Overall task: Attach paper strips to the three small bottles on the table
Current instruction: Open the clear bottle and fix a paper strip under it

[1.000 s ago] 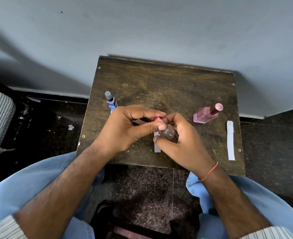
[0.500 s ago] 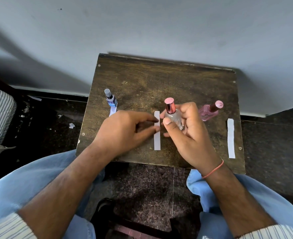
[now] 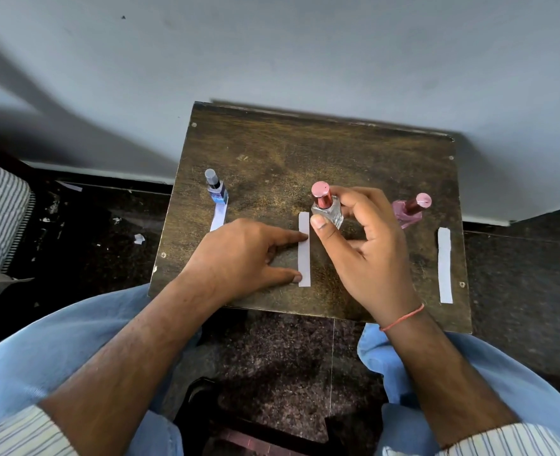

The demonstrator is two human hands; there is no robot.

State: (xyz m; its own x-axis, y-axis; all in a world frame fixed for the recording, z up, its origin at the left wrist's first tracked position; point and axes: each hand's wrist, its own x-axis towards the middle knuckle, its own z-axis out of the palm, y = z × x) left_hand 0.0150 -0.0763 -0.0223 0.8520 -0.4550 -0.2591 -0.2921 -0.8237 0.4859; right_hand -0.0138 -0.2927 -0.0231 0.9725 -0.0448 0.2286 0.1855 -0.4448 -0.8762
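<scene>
In the head view, the right hand (image 3: 367, 245) is pinching a clear glass bottle with a pink metallic cap (image 3: 325, 209) near the middle of the dark wooden desk (image 3: 305, 153). The left hand (image 3: 239, 258) is lying flat, its fingers (image 3: 291, 236) spread and touching the left edge of a white paper strip (image 3: 304, 250) just below that bottle. At the left, a small blue bottle with a grey cap (image 3: 216, 190) is standing on another strip (image 3: 218, 218). At the right, a pink bottle (image 3: 409, 210) is leaning, and a third strip (image 3: 444, 264) is lying near the edge.
</scene>
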